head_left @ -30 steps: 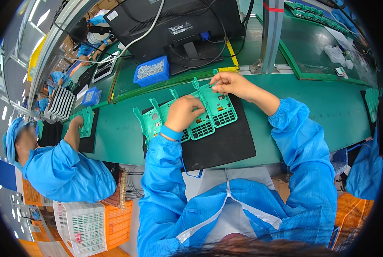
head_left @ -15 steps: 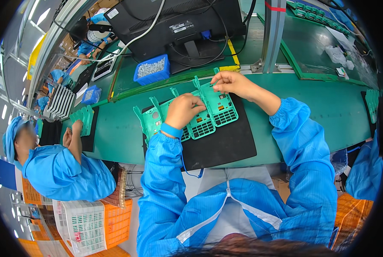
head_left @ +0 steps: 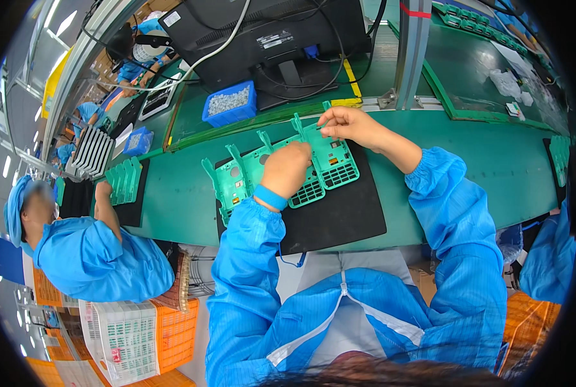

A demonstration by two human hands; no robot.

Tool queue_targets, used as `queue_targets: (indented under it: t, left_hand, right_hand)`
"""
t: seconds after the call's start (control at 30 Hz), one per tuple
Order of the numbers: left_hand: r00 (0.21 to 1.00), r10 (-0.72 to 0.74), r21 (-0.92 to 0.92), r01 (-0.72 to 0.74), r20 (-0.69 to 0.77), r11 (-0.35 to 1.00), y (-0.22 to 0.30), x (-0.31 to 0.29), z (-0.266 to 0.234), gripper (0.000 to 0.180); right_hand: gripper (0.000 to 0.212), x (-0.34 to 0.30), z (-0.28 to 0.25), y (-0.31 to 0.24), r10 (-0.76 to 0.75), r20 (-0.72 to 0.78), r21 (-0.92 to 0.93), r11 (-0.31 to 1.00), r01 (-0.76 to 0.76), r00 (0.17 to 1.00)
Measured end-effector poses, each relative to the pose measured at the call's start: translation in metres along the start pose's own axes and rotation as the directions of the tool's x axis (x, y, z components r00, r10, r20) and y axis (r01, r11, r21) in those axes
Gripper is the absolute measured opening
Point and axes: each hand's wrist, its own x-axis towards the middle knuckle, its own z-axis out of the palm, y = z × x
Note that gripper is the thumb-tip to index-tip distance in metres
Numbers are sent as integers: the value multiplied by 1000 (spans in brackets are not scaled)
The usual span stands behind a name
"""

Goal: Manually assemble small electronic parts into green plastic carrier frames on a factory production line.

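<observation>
A row of several green plastic housings [head_left: 341, 175] with upright tabs and slotted grilles lies on a black mat [head_left: 339, 219]. Over the middle of the row is my left hand [head_left: 288, 170], with a blue wrist strap [head_left: 270, 197] round its wrist. Its fingers bend down toward the seam between two housings, and their tips are hidden by the back of the hand. My right hand [head_left: 351, 125] hovers at the far edge of the rightmost housing, thumb and forefinger pinched together. A small dark bit shows at that pinch, too small to name.
Beyond the housings stand a blue bin [head_left: 230, 105] of small pale parts and a black monitor [head_left: 272, 45]. A metal post [head_left: 411, 58] rises at the back right. On the left a co-worker [head_left: 97, 251] in blue handles similar green housings [head_left: 125, 180].
My left hand has shifted right and slightly up along the row, its fingers turning out of sight. My right hand stays put. The co-worker's hand has moved a little left and down.
</observation>
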Motion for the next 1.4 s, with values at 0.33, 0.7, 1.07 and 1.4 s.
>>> queue_targets:
  t: [0.33, 0.7, 1.07, 1.4]
  left_hand:
    - [932, -187, -850, 185, 312, -494, -19, 7, -20, 40]
    - [931, -47, -678, 229, 363, -699, 4, 9, -14, 55]
    - [938, -216, -895, 162, 270, -416, 10, 6, -16, 44]
    - [931, -306, -778, 39, -199, 626, 16, 5, -30, 14]
  right_hand:
    - [14, -10, 30, -25, -224, -78, -378, 908, 179, 971]
    - [16, -19, 49, -29, -594, 190, -721, 456, 522, 781]
    - [10, -16, 33, -30, -175, -134, -43, 984, 171, 975]
    - [28, -10, 17, -22, -24, -10, 181, 983, 26, 1000]
